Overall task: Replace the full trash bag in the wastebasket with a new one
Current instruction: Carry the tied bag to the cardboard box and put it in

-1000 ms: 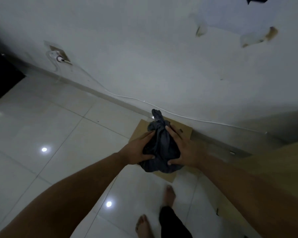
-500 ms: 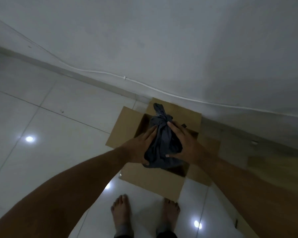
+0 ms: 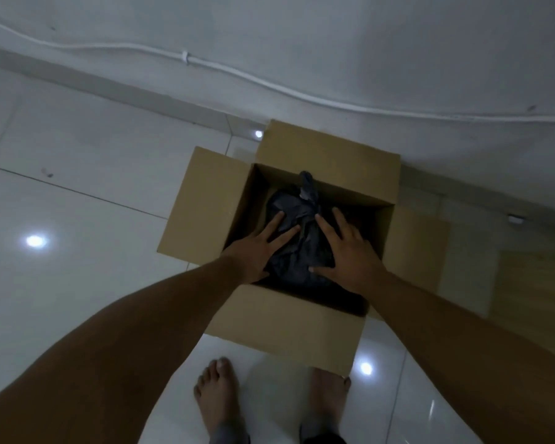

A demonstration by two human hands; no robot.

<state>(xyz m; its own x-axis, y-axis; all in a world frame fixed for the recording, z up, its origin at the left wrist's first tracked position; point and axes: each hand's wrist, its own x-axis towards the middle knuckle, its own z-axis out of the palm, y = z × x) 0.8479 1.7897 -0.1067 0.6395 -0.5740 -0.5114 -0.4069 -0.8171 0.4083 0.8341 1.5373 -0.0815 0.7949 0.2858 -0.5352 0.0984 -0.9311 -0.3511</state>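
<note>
A tied dark grey trash bag (image 3: 297,254) sits inside an open cardboard box (image 3: 289,325) on the floor, its knotted top (image 3: 307,187) pointing toward the wall. My left hand (image 3: 257,248) lies against the bag's left side and my right hand (image 3: 346,251) against its right side. The fingers of both are spread over the plastic, and the bag is held between the palms. The bag's lower part is hidden in the box's shadow. No wastebasket is in view.
The box stands close to a white wall, with all its flaps folded outward. A white cable (image 3: 269,84) runs along the wall above the baseboard. My bare feet (image 3: 218,398) stand on glossy white tiles before the box. A wooden surface (image 3: 532,283) is on the right.
Both hands have gone down with the bag, from above the box into it. The view has tilted downward and drawn nearer to the box.
</note>
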